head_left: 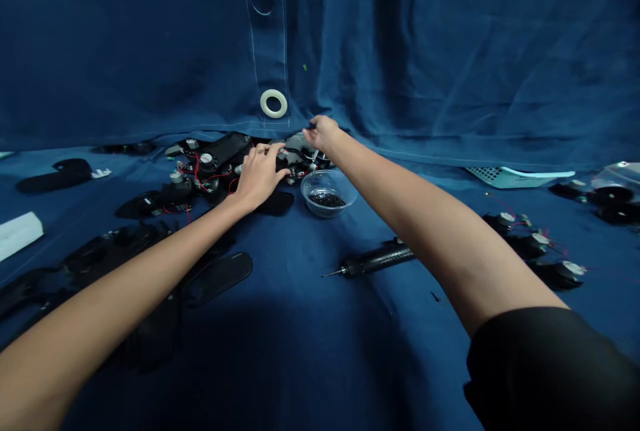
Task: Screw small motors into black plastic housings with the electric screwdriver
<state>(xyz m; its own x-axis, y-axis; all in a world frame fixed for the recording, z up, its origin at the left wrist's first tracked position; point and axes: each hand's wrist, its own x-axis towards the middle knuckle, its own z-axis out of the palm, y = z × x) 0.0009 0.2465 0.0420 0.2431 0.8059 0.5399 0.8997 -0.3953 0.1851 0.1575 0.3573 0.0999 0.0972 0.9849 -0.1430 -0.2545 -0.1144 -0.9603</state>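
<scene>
My left hand (pixel 263 172) reaches over a pile of black plastic parts (pixel 225 151) with red wires, its thumb and fingers apart. Farther back and to the right, my right hand (pixel 320 132) is bent with its fingers drawn together above the pile's far end; a small dark thing shows at the fingertips, too unclear to name. Just in front of that hand stands a clear plastic bowl (pixel 329 192) with small black screws in it. A black electric screwdriver (pixel 375 261) lies partly behind my right forearm, its bit pointing left.
Black casings (pixel 220 278) lie under and beside my left forearm. Wired parts (pixel 540 244), a light blue basket (pixel 520 178) and a clear container (pixel 620 181) are at the right. A white piece (pixel 20 234) lies far left. Blue cloth (pixel 425 51) hangs behind.
</scene>
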